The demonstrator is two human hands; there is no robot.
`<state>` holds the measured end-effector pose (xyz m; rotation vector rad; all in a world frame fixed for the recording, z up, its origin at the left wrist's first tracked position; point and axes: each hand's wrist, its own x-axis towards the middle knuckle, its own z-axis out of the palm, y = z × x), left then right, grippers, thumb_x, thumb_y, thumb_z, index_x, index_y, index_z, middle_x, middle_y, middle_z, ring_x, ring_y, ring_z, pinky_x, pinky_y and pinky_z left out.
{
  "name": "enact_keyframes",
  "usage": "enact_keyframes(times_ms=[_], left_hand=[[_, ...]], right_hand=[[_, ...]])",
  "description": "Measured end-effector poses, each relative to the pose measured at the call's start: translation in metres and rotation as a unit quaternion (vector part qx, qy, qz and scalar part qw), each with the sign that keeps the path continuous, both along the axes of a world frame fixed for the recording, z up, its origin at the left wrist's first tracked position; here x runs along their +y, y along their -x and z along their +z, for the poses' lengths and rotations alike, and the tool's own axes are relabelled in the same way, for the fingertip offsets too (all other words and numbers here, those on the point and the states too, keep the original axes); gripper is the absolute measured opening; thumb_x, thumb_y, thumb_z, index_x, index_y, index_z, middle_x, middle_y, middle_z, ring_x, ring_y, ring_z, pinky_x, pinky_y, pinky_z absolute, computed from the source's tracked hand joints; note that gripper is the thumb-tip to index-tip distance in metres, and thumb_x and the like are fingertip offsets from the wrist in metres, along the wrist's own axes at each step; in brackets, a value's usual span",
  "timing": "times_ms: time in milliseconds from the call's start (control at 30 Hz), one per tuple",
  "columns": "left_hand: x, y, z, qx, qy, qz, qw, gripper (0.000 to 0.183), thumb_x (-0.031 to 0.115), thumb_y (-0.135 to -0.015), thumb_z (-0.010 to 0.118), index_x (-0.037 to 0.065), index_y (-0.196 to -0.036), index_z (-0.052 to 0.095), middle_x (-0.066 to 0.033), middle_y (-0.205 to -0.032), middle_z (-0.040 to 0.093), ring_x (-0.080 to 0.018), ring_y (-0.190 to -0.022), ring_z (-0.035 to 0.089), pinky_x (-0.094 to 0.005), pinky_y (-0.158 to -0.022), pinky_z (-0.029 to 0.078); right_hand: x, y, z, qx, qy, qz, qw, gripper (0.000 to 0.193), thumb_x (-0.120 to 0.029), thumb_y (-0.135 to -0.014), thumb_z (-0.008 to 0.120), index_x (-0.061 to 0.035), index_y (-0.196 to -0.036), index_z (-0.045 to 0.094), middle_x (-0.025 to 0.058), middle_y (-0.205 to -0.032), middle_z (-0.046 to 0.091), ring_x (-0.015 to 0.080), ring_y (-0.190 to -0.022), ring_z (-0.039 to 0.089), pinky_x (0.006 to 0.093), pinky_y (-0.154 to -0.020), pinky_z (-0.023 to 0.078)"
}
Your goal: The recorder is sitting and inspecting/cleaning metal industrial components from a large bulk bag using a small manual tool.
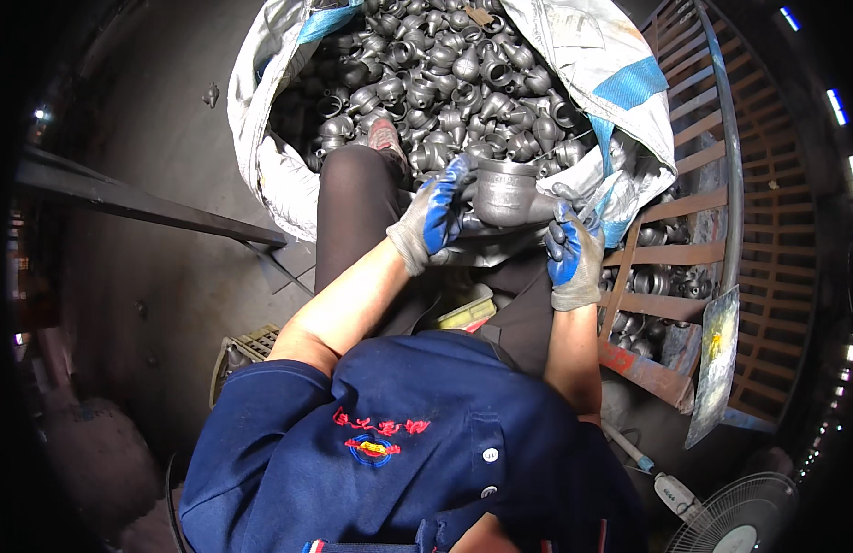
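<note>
— From the head camera: where is the piece?

— Your left hand and right hand both clasp the dull grey cast-metal pipe fitting, above the big white bulk sack of similar fittings.

— Advice?

— I'd keep both grips firm; it looks heavy.

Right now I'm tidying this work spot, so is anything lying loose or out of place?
One dark metal fitting lies alone on the grey floor, left of the white bulk sack that holds the rest. The gloved left hand and right hand hold one grey metal pipe fitting.
</note>
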<state>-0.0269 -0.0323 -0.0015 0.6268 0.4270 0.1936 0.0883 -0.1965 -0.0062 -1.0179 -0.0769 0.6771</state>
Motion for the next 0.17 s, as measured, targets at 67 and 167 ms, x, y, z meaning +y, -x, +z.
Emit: enact_keyframes(times_ms=[67,167], left_hand=[[0.0026,0.004,0.001,-0.006,0.021,-0.014,1.0,0.049,0.04,-0.093,0.041,0.006,-0.128,0.04,-0.0097,-0.123,0.05,-0.0203,-0.107,0.054,-0.0351,-0.081,0.052],[0.0027,0.0053,0.0062,-0.024,0.01,-0.04,0.999,0.048,0.037,-0.093,0.041,0.006,-0.13,0.038,-0.0104,-0.124,0.049,-0.0217,-0.108,0.053,-0.0361,-0.08,0.052]], right_hand=[[-0.0003,0.0001,-0.0075,-0.003,0.023,-0.022,0.999,0.034,-0.006,-0.082,0.059,0.0055,-0.112,0.049,-0.0012,-0.071,0.048,0.0046,-0.047,0.041,0.0167,-0.035,0.028],[-0.005,-0.0027,-0.0103,0.002,0.025,-0.02,0.999,0.03,-0.005,-0.08,0.061,0.0023,-0.108,0.052,0.0015,-0.071,0.055,0.0051,-0.042,0.041,0.0197,-0.032,0.031]])
